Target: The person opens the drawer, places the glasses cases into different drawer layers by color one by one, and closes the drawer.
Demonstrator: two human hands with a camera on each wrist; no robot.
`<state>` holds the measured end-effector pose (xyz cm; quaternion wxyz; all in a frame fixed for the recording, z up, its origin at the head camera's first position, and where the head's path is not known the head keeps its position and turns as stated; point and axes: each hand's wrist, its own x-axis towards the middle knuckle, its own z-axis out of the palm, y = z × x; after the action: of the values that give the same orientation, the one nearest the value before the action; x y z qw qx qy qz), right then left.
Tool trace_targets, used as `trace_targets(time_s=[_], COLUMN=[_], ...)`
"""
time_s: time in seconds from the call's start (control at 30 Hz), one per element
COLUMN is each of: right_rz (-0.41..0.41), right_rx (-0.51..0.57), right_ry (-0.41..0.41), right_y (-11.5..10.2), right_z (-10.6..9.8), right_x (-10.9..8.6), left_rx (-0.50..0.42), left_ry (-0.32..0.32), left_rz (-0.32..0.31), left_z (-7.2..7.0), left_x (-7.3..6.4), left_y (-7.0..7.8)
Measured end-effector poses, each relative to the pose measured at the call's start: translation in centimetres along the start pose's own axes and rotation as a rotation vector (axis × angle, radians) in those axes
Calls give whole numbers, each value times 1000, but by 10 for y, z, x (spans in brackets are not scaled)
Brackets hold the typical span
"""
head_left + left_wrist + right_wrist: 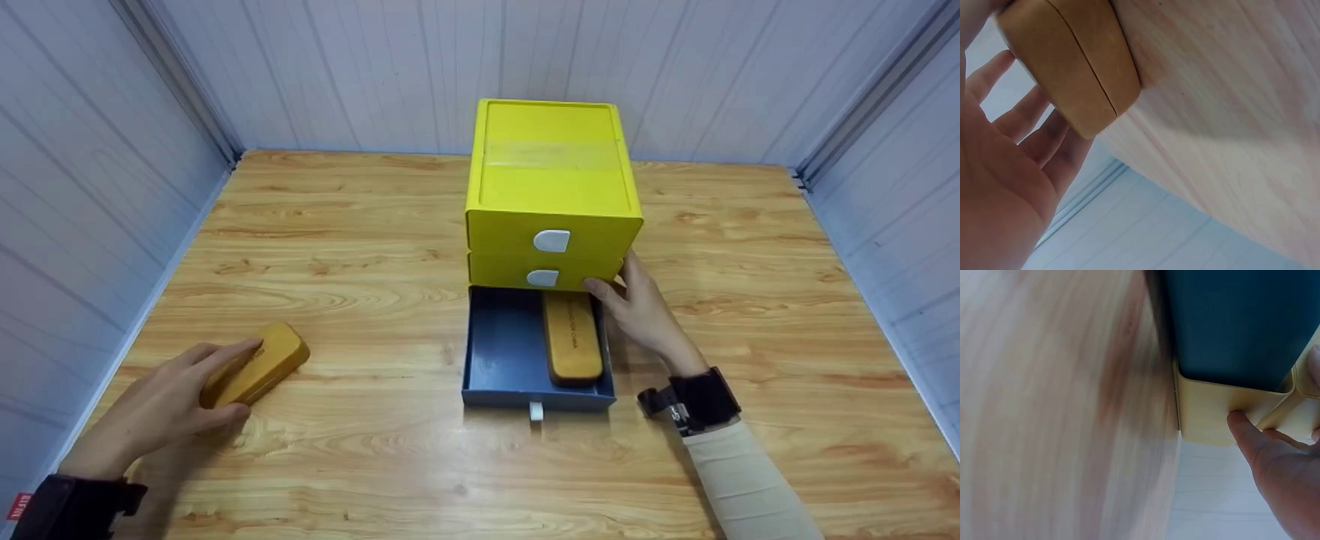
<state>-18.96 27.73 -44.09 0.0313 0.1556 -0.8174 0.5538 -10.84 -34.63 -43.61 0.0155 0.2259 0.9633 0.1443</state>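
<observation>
On the left of the table my left hand [161, 401] holds a tan glasses case [274, 364], its thumb along the near side and fingers over the top and far side. A seam runs along this case [1067, 62] in the left wrist view. My right hand [641, 311] grips the lower right front corner of a yellow drawer cabinet [555, 172], thumb at the front and fingers on the side. The cabinet's dark blue bottom drawer [506, 345] is pulled out. A second tan glasses case [574, 341] with dark lettering lies along that drawer's right side.
Two upper drawers with white tabs [551, 241] are closed above the pulled-out one. Bare wood-grain table [360, 315] lies between the left hand and the cabinet. Pale panel walls [375, 75] enclose the table at the back and both sides.
</observation>
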Motion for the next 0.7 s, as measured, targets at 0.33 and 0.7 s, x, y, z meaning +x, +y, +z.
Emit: trace_targets(time_s=[0.33,0.7], right_rz=[-3,-9], right_rx=[21,37], right_ry=[5,1], right_y=[1,0], right_z=[1,1], right_x=[0,1], left_rx=[42,74], left_ry=[22,139], left_rz=[-13,126], left_z=[1,-3], left_x=[10,42], left_y=[12,52])
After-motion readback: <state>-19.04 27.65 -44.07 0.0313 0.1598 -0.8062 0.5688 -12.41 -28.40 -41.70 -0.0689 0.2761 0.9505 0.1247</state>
